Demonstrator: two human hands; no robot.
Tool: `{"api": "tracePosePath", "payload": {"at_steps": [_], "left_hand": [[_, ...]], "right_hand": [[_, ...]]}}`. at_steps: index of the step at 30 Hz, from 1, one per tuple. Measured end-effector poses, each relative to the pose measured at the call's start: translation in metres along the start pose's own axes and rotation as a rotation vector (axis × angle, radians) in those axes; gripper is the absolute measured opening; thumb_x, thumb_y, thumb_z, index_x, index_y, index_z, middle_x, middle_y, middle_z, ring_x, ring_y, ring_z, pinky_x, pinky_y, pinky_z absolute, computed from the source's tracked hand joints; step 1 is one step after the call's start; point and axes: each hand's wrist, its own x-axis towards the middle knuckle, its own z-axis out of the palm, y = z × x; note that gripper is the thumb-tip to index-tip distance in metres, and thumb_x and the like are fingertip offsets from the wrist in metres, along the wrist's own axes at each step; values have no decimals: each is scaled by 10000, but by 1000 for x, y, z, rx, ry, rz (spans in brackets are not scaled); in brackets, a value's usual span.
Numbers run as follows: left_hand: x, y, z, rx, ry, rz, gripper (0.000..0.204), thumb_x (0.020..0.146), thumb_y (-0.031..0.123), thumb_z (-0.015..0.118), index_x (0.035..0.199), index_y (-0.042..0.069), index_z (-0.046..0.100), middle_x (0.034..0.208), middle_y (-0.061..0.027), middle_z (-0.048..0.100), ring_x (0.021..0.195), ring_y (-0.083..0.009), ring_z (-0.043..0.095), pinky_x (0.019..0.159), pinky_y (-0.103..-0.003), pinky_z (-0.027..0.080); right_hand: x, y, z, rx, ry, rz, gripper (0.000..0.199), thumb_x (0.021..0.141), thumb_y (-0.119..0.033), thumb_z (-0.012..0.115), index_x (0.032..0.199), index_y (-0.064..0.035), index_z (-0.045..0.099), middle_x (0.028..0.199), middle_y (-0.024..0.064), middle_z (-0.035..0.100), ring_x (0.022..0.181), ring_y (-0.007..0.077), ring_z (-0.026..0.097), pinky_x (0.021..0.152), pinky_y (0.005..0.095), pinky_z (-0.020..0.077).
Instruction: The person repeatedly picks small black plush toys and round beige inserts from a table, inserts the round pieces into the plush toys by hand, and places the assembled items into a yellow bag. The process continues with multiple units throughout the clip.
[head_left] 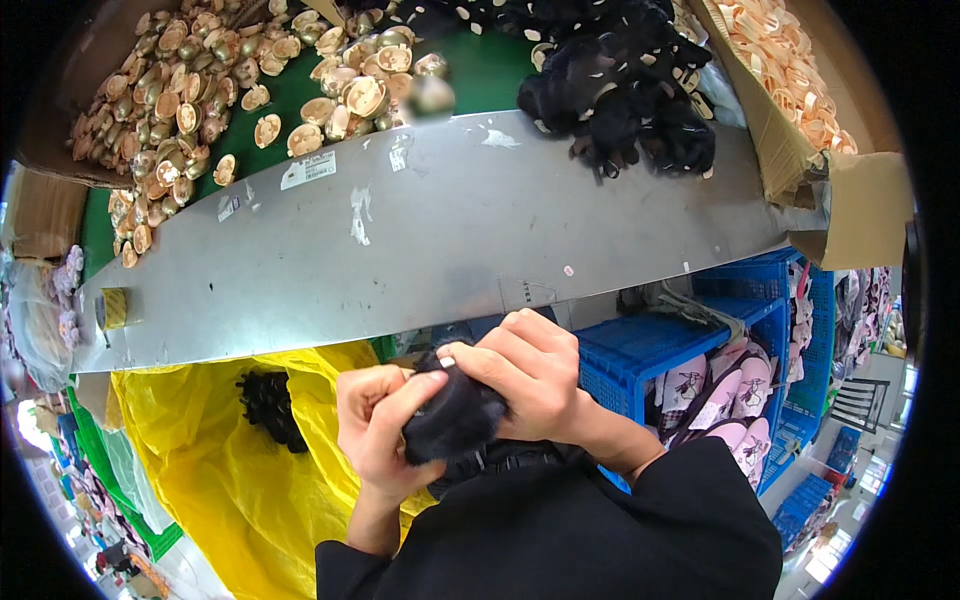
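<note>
Black furry piece (458, 418), rounded, held between left hand (378, 428) and right hand (530, 378).

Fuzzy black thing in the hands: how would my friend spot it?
Find the grey metal table, then look below its near edge. The left hand and right hand grip the fuzzy black thing there. Unlike the black pile on the table, it's held.

A factory workshop, no doubt: a scuffed metal bench (440, 240) carries bulk heaps, gold-and-peach shells (180, 100) far left, black furry pieces (640, 110) far right, and there, blue crates (640, 350) packed with pink slipper-shaped pieces (752, 385) near right!
</note>
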Motion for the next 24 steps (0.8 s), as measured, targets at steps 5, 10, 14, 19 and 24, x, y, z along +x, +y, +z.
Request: {"api": "tracePosePath", "payload": {"at_steps": [5, 10, 14, 19, 24], "left_hand": [[1, 0, 3, 43, 38, 71, 528, 656, 191, 807, 1141, 11, 701, 989, -109, 552, 887, -230, 568, 779, -332, 496], [3, -9, 24, 6, 160, -16, 503, 846, 109, 689, 1314, 4, 539, 1119, -141, 582, 1017, -253, 590, 926, -352, 490], [-5, -12, 36, -122, 107, -207, 582, 858, 68, 668, 1402, -7, 473, 1162, -158, 633, 1002, -253, 643, 903, -349, 515], [-18, -15, 50, -185, 35, -285, 588, 811, 47, 639, 1376, -24, 493, 1185, -164, 633, 1007, -249, 647, 898, -353, 509], [-4, -4, 44, -420, -192, -442, 778, 768, 152, 678, 1466, 10, 366, 1296, -161, 498, 1164, -246, 538, 1024, -363, 429]], "right_hand": [[-5, -1, 1, 93, 78, 37, 457, 587, -88, 804, 1030, -32, 707, 812, 78, 650, 682, 234, 605, 617, 327, 509], [-5, -6, 3, 194, 136, 66, 366, 685, -76, 783, 1045, -49, 720, 887, 74, 676, 809, 252, 617, 746, 366, 511], [-4, 6, -7, 306, 47, 69, 224, 815, -173, 724, 1006, -59, 742, 982, 86, 669, 943, 266, 597, 899, 421, 462], [-10, 14, -8, 503, 136, 321, 97, 886, -129, 684, 890, -32, 691, 1152, 136, 592, 1017, 282, 590, 922, 409, 481], [-18, 27, -13, 744, -31, 648, 552, 934, -373, 726, 1320, -20, 549, 1147, 110, 622, 1076, 200, 626, 982, 323, 479]]}}
